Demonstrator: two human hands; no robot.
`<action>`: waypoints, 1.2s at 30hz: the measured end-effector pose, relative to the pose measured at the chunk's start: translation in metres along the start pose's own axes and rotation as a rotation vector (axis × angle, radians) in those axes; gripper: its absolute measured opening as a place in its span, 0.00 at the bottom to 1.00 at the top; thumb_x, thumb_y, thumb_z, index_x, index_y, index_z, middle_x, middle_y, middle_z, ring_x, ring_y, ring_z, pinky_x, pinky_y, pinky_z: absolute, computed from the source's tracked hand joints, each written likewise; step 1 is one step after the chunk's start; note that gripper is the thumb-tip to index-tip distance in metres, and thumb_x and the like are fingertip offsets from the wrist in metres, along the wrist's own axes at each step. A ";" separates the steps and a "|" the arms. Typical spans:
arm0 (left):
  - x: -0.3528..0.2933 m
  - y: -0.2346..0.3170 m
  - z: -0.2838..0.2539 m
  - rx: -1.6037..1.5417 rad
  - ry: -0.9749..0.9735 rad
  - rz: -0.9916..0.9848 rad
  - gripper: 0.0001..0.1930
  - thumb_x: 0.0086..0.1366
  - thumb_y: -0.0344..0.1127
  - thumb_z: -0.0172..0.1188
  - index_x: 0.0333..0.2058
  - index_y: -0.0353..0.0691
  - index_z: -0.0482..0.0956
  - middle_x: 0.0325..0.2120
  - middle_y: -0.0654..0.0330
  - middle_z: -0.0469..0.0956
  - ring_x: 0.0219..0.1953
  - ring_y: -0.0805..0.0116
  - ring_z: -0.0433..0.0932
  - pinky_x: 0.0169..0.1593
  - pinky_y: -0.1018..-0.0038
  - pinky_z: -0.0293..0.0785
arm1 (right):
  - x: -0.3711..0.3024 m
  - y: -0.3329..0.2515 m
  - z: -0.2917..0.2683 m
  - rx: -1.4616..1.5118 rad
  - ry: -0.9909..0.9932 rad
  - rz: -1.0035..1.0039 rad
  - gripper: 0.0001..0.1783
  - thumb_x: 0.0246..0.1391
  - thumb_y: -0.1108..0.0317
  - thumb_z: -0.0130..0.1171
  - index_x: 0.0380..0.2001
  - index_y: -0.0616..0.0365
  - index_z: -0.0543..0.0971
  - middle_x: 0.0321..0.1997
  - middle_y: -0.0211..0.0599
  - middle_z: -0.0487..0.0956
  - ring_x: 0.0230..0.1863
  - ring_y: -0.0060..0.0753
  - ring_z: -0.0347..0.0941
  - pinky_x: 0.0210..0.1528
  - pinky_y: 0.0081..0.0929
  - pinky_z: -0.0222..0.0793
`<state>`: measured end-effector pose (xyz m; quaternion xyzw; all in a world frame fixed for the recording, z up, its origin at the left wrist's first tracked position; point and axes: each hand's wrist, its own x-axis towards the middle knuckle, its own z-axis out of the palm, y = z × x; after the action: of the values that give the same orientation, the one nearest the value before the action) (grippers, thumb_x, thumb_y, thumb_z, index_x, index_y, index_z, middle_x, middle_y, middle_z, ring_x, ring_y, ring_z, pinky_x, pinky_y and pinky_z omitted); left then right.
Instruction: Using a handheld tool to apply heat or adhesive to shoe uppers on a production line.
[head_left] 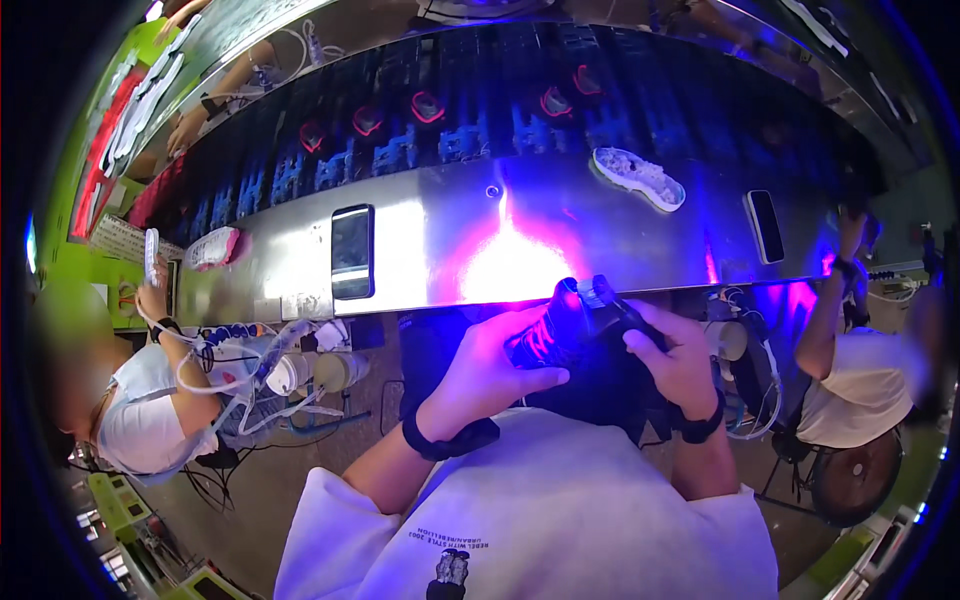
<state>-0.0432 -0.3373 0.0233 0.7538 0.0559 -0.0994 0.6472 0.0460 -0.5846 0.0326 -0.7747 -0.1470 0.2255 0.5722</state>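
Observation:
My left hand [488,362] is closed round a dark shoe [540,340] with bright pink-red markings, held just off the bench's near edge. Violet light falls on the shoe and blurs its details. In my right hand [682,362] is a dark-handled brush [597,292], gripped between thumb and fingers. Its bristle end is right beside the top of the shoe; whether they touch I cannot tell. Both wrists wear black bands.
Along the metal bench [410,240] lie a phone [352,252], a second phone [766,227] and a pale shoe sole [640,178]. Beyond runs a dark conveyor with blue racks [395,155] and several red-rimmed pieces [428,107]. Co-workers sit at left [160,400] and right [860,385].

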 end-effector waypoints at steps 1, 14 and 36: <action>-0.001 0.001 0.001 -0.081 -0.003 -0.055 0.38 0.49 0.30 0.79 0.61 0.36 0.75 0.46 0.59 0.83 0.46 0.73 0.80 0.54 0.73 0.76 | 0.002 0.002 0.000 -0.046 -0.024 -0.071 0.21 0.58 0.73 0.63 0.55 0.61 0.81 0.42 0.37 0.86 0.41 0.25 0.79 0.50 0.24 0.73; -0.002 0.014 0.000 -0.560 -0.118 -0.225 0.27 0.59 0.26 0.73 0.57 0.33 0.76 0.40 0.63 0.82 0.40 0.79 0.80 0.44 0.79 0.77 | 0.001 0.017 -0.013 -0.024 -0.150 -0.088 0.20 0.59 0.72 0.63 0.54 0.62 0.81 0.42 0.39 0.86 0.43 0.26 0.80 0.50 0.25 0.73; 0.007 0.002 -0.009 -0.475 -0.022 -0.203 0.14 0.69 0.39 0.65 0.47 0.34 0.81 0.36 0.64 0.83 0.38 0.79 0.79 0.43 0.78 0.76 | 0.006 0.017 -0.003 -0.049 -0.196 -0.106 0.21 0.61 0.73 0.63 0.57 0.63 0.79 0.46 0.36 0.86 0.46 0.29 0.82 0.53 0.27 0.74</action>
<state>-0.0353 -0.3294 0.0246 0.5701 0.1459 -0.1561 0.7933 0.0519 -0.5894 0.0164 -0.7539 -0.2486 0.2657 0.5470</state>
